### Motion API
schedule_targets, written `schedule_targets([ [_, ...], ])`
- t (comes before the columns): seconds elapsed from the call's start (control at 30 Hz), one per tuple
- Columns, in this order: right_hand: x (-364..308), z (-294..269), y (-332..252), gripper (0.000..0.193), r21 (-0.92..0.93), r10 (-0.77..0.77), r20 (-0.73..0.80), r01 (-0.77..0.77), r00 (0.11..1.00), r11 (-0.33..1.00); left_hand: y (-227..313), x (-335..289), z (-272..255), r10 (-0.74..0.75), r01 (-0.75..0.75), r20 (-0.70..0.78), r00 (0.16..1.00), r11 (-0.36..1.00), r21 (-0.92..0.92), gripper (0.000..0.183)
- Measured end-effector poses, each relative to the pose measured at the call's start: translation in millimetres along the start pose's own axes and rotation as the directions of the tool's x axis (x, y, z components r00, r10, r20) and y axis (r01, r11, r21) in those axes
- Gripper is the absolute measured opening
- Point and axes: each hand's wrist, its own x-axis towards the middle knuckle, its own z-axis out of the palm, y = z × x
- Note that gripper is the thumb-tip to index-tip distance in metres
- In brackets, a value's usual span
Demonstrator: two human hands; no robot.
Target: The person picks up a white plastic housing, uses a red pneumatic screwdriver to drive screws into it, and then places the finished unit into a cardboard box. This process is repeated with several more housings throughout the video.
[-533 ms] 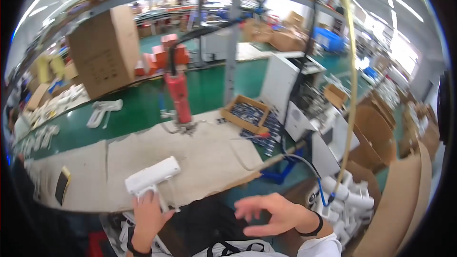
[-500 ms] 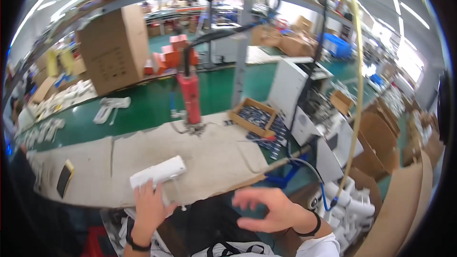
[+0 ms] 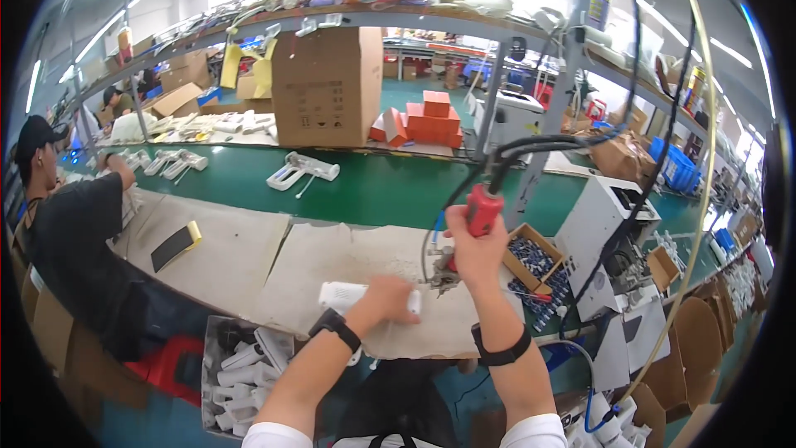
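Observation:
A white gun-shaped plastic housing lies across the brown board mat at the near edge of the bench. My left hand reaches over its right end with the fingers curled round it, slightly blurred. A thin white cord hangs below the housing. To the right, my right hand is wrapped round the upper body of a red hanging tool with dark hoses at its top. The tool's metal lower end shows left of my right wrist, close to the housing's right end.
A person works at the left. White housings fill a box below the bench. Beyond the mat lies another white housing. A carton of small dark parts and a white machine stand right. A yellowish hose hangs there.
My right hand has gone from empty and spread to gripping the red tool. My left hand has shifted to the housing's right end. The view has swung left.

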Motion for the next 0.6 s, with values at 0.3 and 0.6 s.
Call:
schedule_targets([
  [0.3,0.0,-6.3,7.2,0.013,0.042,-0.101,-0.160,0.109,0.982,0.993,18.0,7.3,-13.8,-0.019,0.021,0.142,0.990,1.000,-0.010,0.062],
  [0.6,0.7,8.6,26.2,0.012,0.065,-0.078,-0.112,0.085,0.991,0.994,26.3,4.9,-27.5,-0.050,0.051,0.200,0.978,0.999,0.001,0.061],
])
